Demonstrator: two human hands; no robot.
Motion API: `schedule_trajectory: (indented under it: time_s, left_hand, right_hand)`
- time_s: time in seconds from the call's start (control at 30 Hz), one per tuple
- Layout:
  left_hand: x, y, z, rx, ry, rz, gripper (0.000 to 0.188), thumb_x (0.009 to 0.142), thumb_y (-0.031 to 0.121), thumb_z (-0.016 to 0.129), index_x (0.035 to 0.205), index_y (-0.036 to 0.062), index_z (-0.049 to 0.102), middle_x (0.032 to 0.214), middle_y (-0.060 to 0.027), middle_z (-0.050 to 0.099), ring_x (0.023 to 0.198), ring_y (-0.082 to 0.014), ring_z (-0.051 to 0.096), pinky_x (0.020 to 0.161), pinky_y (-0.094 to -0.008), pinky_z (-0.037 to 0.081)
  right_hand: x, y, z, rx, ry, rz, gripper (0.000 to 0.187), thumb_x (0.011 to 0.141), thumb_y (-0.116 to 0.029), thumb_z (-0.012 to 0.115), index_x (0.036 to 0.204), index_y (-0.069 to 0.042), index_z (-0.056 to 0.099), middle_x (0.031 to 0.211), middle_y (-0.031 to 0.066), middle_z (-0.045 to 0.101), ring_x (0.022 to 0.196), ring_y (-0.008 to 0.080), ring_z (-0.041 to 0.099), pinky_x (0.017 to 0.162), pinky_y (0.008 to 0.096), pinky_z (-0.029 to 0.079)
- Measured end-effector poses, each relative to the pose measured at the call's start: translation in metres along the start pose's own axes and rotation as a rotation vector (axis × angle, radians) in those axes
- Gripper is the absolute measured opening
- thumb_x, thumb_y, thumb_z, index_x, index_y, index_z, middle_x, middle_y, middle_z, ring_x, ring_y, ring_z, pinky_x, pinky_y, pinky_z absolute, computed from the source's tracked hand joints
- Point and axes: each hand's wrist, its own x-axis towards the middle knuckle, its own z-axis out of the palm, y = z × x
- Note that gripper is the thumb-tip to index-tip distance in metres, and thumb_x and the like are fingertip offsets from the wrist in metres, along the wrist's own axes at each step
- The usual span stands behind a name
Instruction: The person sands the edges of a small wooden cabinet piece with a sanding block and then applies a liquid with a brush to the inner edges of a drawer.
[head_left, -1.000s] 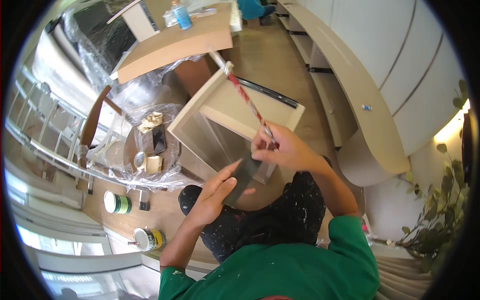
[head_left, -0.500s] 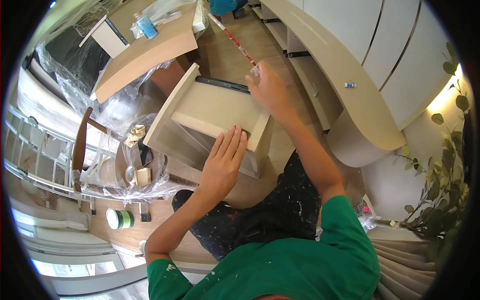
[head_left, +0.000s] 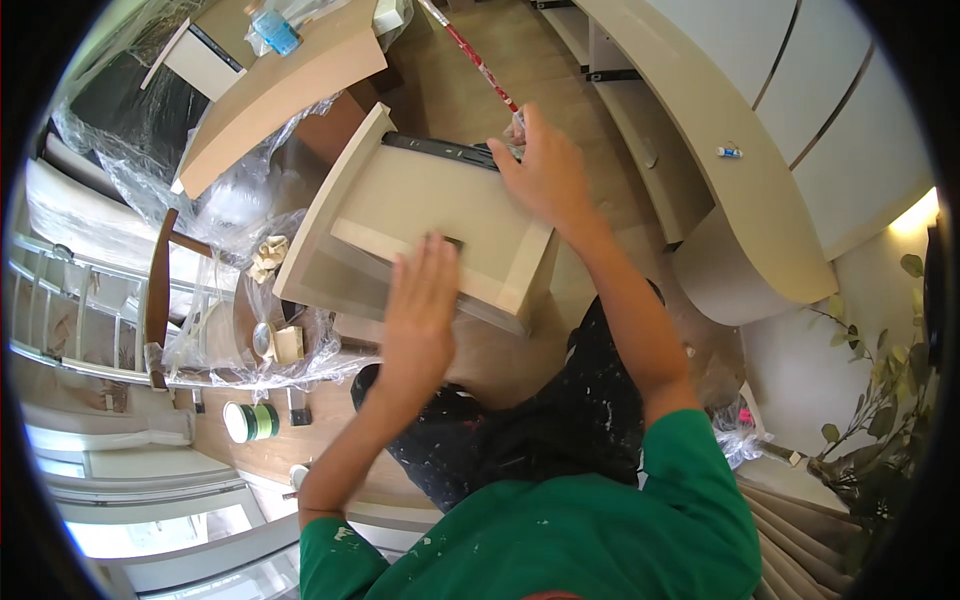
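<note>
A beige wooden drawer box [head_left: 400, 205] lies tilted on the floor in front of me, with a black metal runner [head_left: 440, 150] along its far side. My left hand [head_left: 420, 310] rests flat on the drawer's near panel, fingers spread. My right hand [head_left: 540, 170] grips the handle of a long red-and-white paintbrush [head_left: 475, 60] at the drawer's far right corner; the brush points away up the floor. Dark paint-spattered trousers cover my legs [head_left: 540, 440] below.
A curved beige cabinet unit [head_left: 720, 160] runs along the right. A plastic-wrapped table [head_left: 280, 90] with a blue bottle [head_left: 275, 30] stands upper left. A plastic-covered chair [head_left: 230, 310] with small items and a green-banded tin [head_left: 250, 422] sit left. A plant [head_left: 880, 400] is at right.
My view has closed in on the drawer. My right hand with the brush moved up to the drawer's far corner, and my left hand came to lie flat on the panel.
</note>
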Motion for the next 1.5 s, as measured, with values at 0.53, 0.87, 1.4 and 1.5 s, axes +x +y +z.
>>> schedule_trajectory:
  time_s: [0.53,0.87,1.4,1.5]
  left_hand:
    - [-0.01,-0.036,-0.005,0.127,0.082,-0.083,0.066,0.081,-0.004,0.053,0.147,-0.0083,0.045,0.15,-0.0242,0.049,0.144,-0.0372,0.045,0.123,-0.0547,0.028]
    - [-0.016,-0.072,-0.01,0.254,0.129,-0.335,0.071,0.079,-0.013,0.051,0.149,-0.0076,0.042,0.153,-0.0256,0.047,0.145,-0.0372,0.043,0.117,-0.0475,0.037]
    - [-0.03,-0.092,-0.018,0.169,0.138,-0.205,0.072,0.08,-0.006,0.056,0.151,-0.0045,0.042,0.158,-0.0205,0.043,0.143,-0.0334,0.046,0.101,-0.0438,0.049]
    - [-0.032,-0.088,-0.014,0.154,0.132,-0.13,0.07,0.082,-0.006,0.055,0.151,-0.0044,0.042,0.158,-0.0197,0.043,0.143,-0.0341,0.047,0.102,-0.0445,0.049]
  right_hand:
    - [0.003,-0.006,0.001,0.003,0.006,0.02,0.032,0.088,-0.023,0.075,0.099,-0.005,0.052,0.089,0.0168,0.069,0.08,0.0391,0.068,0.073,0.0496,0.051]
    - [0.005,-0.016,-0.001,-0.016,-0.039,0.041,0.031,0.089,-0.023,0.075,0.098,-0.005,0.051,0.094,0.016,0.072,0.091,0.0386,0.07,0.08,0.0483,0.052]
    - [0.006,-0.004,0.0,0.096,-0.109,0.113,0.029,0.093,-0.023,0.073,0.102,-0.003,0.054,0.095,0.0162,0.074,0.092,0.0332,0.074,0.079,0.044,0.055]
    - [0.007,-0.008,0.0,0.049,-0.093,0.096,0.029,0.094,-0.023,0.073,0.102,-0.003,0.054,0.094,0.0161,0.074,0.09,0.0332,0.074,0.079,0.0435,0.055]
